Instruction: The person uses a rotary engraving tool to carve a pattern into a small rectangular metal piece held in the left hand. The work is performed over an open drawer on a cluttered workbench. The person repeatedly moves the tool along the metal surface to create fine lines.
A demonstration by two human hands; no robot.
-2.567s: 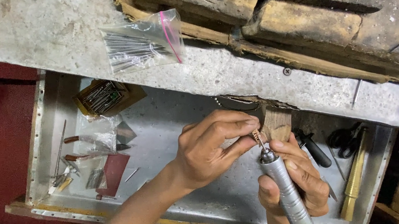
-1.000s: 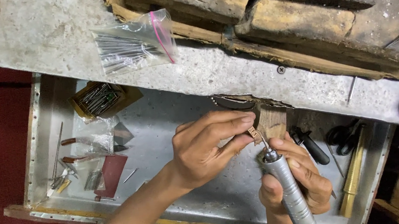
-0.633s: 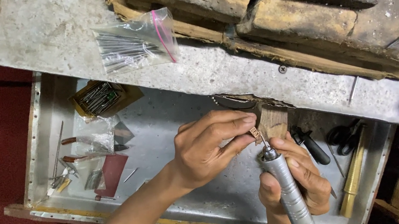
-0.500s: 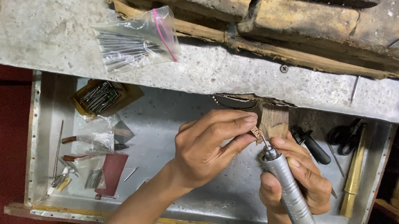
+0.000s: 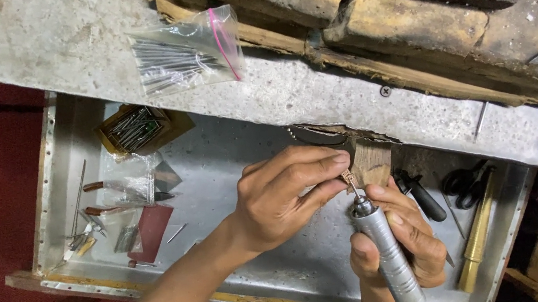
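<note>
My left hand pinches a tiny gold-coloured metal piece between thumb and forefinger, held against a small wooden peg that juts from the bench edge. My right hand grips a silver pen-shaped rotary tool, upright, its thin bit touching the small piece from below. Both hands hover over an open metal drawer.
A clear zip bag of thin steel rods lies on the grey benchtop. The drawer holds a box of burs, pliers, a red card, black-handled scissors and a brass rod. Red floor lies at left.
Almost nothing differs; both hands keep the same grip and place, with only a slight shift of the view.
</note>
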